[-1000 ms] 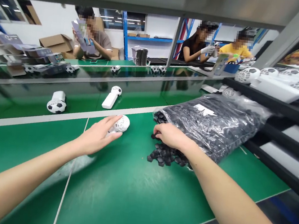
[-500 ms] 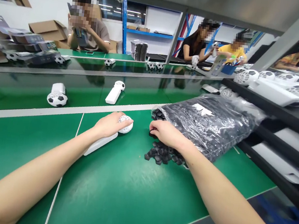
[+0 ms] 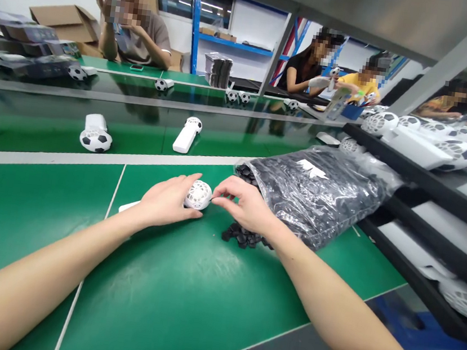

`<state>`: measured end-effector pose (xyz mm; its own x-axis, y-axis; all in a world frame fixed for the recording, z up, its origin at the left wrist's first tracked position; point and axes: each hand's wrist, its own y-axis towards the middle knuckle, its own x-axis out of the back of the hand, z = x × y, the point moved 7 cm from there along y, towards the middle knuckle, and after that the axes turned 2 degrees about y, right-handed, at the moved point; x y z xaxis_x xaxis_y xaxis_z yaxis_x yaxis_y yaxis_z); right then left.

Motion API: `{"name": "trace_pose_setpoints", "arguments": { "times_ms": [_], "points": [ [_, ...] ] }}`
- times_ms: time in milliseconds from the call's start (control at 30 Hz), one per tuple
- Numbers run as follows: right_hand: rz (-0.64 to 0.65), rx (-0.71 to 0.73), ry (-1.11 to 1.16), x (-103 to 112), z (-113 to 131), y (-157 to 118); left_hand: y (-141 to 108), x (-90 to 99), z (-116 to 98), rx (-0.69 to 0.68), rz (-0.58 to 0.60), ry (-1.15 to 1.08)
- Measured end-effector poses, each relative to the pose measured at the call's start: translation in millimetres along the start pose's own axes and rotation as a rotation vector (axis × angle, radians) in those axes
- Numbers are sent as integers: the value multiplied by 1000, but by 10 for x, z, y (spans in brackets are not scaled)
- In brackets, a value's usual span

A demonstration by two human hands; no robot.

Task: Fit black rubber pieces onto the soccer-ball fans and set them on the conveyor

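My left hand (image 3: pixel 168 200) is closed round the ball-shaped head of a white football-patterned handheld device (image 3: pixel 199 194), which lies on the green table. Its white handle sticks out behind my wrist, partly hidden. At the right side of that head, my right hand (image 3: pixel 241 201) pinches a small black piece (image 3: pixel 212 198) between thumb and fingertips. The piece touches the head or is very close to it; I cannot tell which. Under and beside my right hand lies a pile of loose black pieces (image 3: pixel 243 236), spilling from a clear plastic bag (image 3: pixel 320 197).
Two football-headed devices (image 3: pixel 96 134) (image 3: pixel 188 134) lie on the conveyor beyond the pale strip (image 3: pixel 48 158). At right, a black rack (image 3: pixel 425 170) holds several white devices. A metal shelf (image 3: pixel 364 15) hangs overhead. Several co-workers sit across the line.
My right hand has moved left from the black pile to the device's head, carrying a black piece. My left hand has turned the device so its latticed face shows more. The view has shifted slightly.
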<state>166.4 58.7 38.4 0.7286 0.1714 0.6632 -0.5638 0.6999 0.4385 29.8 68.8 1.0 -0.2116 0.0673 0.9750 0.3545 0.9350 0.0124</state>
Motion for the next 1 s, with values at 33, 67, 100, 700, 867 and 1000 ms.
{"name": "trace_pose_setpoints", "arguments": {
  "times_ms": [33,67,100,700,867,1000],
  "points": [
    [16,2,40,-58,13,-9,2,1,1,0,-4,-9],
    [33,-1,75,-120,18,-19,5,1,4,1,-6,-19],
    [39,-9,101,-177,12,-26,8,2,8,3,-7,-29],
    [-20,-302,291,-440,-333,-40,30,65,-18,-6,-25,-169],
    [11,-263,280,-473,-332,-39,29,73,-18,7,-41,-181],
    [14,-259,273,-446,-345,1,27,72,-11,8,-55,-160]
  ]
}}
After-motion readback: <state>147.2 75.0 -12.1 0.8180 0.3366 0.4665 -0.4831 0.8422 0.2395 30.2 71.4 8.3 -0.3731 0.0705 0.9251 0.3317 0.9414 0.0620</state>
